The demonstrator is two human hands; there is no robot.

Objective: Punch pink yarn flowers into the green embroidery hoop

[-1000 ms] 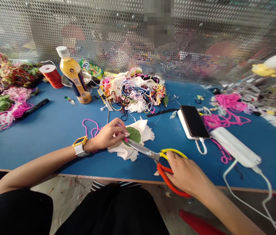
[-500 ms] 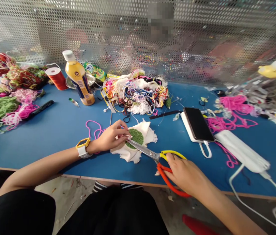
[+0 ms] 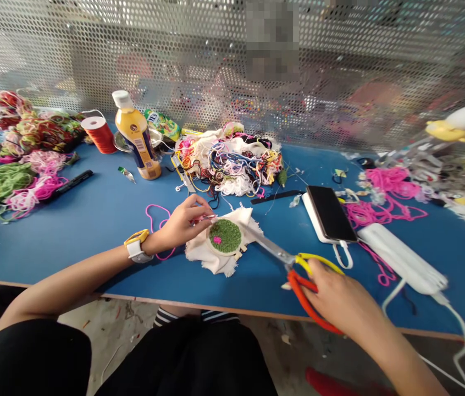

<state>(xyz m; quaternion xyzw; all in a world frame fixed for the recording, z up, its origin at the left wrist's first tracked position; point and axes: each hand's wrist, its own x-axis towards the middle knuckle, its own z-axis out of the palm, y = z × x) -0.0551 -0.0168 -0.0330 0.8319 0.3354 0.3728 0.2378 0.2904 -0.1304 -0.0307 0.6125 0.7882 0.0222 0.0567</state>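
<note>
Drawing back to the right, the scissors (image 3: 294, 261) now lie clear of the green embroidered round (image 3: 225, 236), which a second ago their blades covered. The right hand (image 3: 339, 300) keeps its fingers closed on the orange and yellow handles. The left hand (image 3: 183, 223) still pinches a thread end at the white cloth (image 3: 208, 256) on the blue counter (image 3: 92, 220).

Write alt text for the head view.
A left hand steadies a small hoop of green stitching on white cloth while the right hand holds scissors beside it, on a blue table strewn with yarn.
</note>
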